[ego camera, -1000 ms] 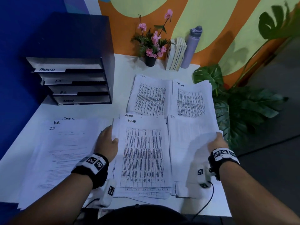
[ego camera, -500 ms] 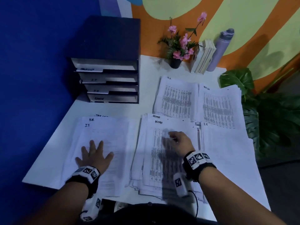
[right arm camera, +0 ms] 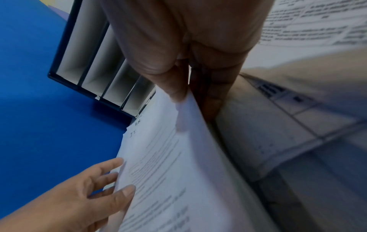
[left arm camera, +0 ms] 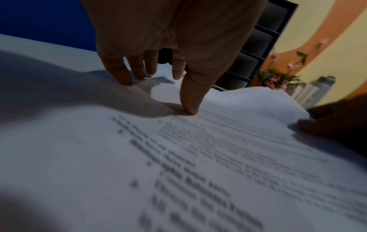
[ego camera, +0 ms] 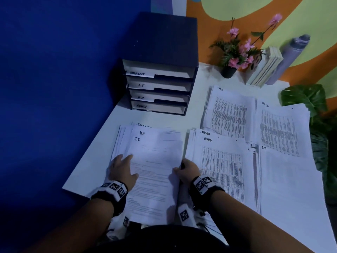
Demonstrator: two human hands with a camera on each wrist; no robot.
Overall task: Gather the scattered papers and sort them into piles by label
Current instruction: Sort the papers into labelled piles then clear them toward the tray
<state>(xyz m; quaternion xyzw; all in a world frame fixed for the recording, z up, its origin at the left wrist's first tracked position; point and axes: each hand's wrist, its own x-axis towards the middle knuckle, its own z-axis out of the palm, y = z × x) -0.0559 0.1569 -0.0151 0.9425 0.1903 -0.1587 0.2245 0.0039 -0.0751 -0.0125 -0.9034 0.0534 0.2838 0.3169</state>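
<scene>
An unsorted stack of white papers [ego camera: 155,172] lies at the near left of the white table [ego camera: 87,172], its top sheet marked I.T., with H.R. and Task List sheets showing behind. My left hand [ego camera: 121,168] rests on the stack's left side, fingers spread and straight [left arm camera: 189,100]. My right hand [ego camera: 184,169] pinches the right edge of the top sheet [right arm camera: 178,141] between thumb and fingers, lifting it. Sorted piles lie to the right: ADMIN [ego camera: 218,170], I.T. [ego camera: 288,179], H.R. [ego camera: 229,112] and Task List [ego camera: 280,128].
A dark file organizer [ego camera: 160,75] with trays labelled Task List, I.T., H.R., Admin stands at the back left against the blue wall. A potted pink flower [ego camera: 237,55], books [ego camera: 264,68] and a grey bottle [ego camera: 290,57] line the back. A leafy plant [ego camera: 310,103] stands right.
My right hand has left the ADMIN pile and moved left to the unsorted stack, where it now pinches the top sheet's edge. The left hand stays on that stack. The head view has shifted left.
</scene>
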